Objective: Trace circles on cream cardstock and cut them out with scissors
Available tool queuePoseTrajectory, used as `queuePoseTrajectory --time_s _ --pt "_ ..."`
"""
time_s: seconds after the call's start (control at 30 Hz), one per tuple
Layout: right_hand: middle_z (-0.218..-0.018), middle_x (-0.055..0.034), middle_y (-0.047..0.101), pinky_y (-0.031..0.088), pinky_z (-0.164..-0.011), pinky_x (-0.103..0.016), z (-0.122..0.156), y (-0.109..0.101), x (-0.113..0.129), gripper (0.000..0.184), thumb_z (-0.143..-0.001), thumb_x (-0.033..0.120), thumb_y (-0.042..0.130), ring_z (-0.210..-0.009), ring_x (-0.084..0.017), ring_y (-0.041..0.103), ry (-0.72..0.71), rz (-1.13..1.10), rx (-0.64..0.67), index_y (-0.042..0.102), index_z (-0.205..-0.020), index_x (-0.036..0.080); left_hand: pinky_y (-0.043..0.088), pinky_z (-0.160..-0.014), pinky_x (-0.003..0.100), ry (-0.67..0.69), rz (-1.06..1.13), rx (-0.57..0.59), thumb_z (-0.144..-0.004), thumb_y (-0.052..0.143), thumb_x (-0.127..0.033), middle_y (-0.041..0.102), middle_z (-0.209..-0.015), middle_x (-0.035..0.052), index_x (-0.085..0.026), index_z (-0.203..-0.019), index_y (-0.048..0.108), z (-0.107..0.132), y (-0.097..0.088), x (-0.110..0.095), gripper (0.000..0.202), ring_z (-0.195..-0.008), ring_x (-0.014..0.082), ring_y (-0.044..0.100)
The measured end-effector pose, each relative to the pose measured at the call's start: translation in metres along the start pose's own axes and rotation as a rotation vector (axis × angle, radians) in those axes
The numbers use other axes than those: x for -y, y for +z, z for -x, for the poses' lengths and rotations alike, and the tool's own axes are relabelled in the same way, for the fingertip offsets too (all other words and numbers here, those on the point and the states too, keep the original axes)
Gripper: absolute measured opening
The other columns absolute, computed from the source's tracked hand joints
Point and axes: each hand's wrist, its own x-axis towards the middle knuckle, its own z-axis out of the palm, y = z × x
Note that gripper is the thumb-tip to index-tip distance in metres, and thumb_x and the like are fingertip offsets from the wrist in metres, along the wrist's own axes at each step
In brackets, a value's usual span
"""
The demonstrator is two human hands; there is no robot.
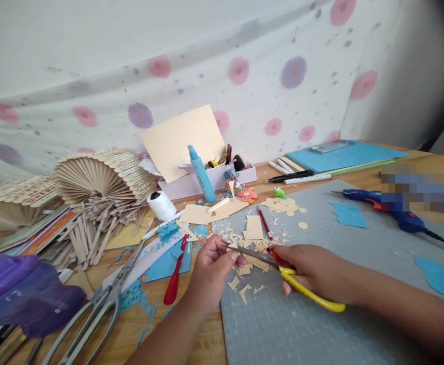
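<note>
My right hand [309, 266] grips a pair of scissors [296, 284] by their yellow handles. The blades point left and reach the fingers of my left hand [216, 268]. That hand is pinched closed at the blade tips; whatever lies between its fingers is too small or too hidden to make out. Cream paper scraps [246, 289] are scattered around and beneath both hands on the grey cutting mat [282, 324]. Just beyond the hands lie a cream paper rectangle [254, 226] and a dark red pencil [264, 223].
Large metal scissors [107, 299] and a red spatula-like tool [174, 279] lie left. A blue glue gun [389, 205] with a cord rests right. A blue glue bottle [202, 175], thread spool [161, 205] and craft-stick fans [100, 177] stand behind. Blue paper pieces [347, 214] lie on the mat.
</note>
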Motion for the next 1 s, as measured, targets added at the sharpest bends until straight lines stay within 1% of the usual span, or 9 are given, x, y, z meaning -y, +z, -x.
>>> queuePoseTrajectory --time_s 0.23,0.5,0.73,0.87,0.93,1.0 --pt "-0.077 -0.0056 0.062 0.039 -0.06 -0.029 0.001 -0.001 0.002 0.023 -0.078 0.041 0.05 -0.069 -0.021 0.056 0.01 0.005 0.016 0.052 -0.082 0.019 0.041 -0.06 0.025 0.004 0.022 0.038 -0.063 0.058 -0.016 0.055 -0.05 -0.0047 -0.018 -0.061 0.047 0.0 -0.002 0.001 0.011 -0.053 0.0101 0.051" --pt "-0.077 -0.0073 0.063 0.041 -0.063 -0.03 0.0 -0.002 0.002 0.021 -0.081 0.037 0.044 -0.071 -0.022 0.057 0.004 -0.014 0.034 0.052 -0.085 0.018 0.039 -0.06 0.024 0.024 -0.005 0.06 -0.065 0.056 -0.016 0.057 -0.053 -0.0036 -0.018 -0.061 0.046 -0.001 -0.004 0.003 0.011 -0.055 0.0099 0.052" --pt "-0.076 -0.0062 0.062 0.037 -0.057 -0.028 0.001 -0.002 0.002 0.026 -0.076 0.044 0.05 -0.068 -0.022 0.056 0.022 0.013 0.025 0.052 -0.081 0.019 0.038 -0.058 0.022 0.051 -0.056 0.089 -0.066 0.057 -0.014 0.057 -0.053 -0.0047 -0.017 -0.063 0.047 -0.003 -0.009 0.005 0.01 -0.055 0.0094 0.052" --pt "-0.075 -0.0051 0.063 0.037 -0.058 -0.027 0.0 -0.003 0.001 0.022 -0.075 0.04 0.052 -0.069 -0.021 0.057 0.029 -0.015 0.035 0.052 -0.079 0.019 0.038 -0.057 0.021 0.069 -0.092 0.132 -0.065 0.058 -0.014 0.057 -0.052 -0.0043 -0.016 -0.064 0.05 -0.003 -0.011 0.004 0.008 -0.053 0.0085 0.051" --pt "-0.075 -0.0049 0.063 0.038 -0.059 -0.027 0.0 -0.004 0.001 0.019 -0.076 0.038 0.052 -0.069 -0.021 0.057 0.021 -0.033 0.041 0.053 -0.079 0.019 0.038 -0.056 0.02 0.062 -0.104 0.132 -0.065 0.059 -0.015 0.058 -0.052 -0.004 -0.016 -0.063 0.051 -0.003 -0.011 0.003 0.008 -0.053 0.008 0.05" --pt "-0.072 -0.0043 0.064 0.037 -0.057 -0.025 -0.001 -0.004 0.001 0.018 -0.076 0.036 0.052 -0.067 -0.02 0.057 0.022 -0.047 0.056 0.054 -0.077 0.018 0.038 -0.056 0.02 0.049 -0.112 0.122 -0.065 0.059 -0.016 0.059 -0.053 -0.0037 -0.016 -0.064 0.051 -0.002 -0.012 0.003 0.008 -0.052 0.0078 0.05"
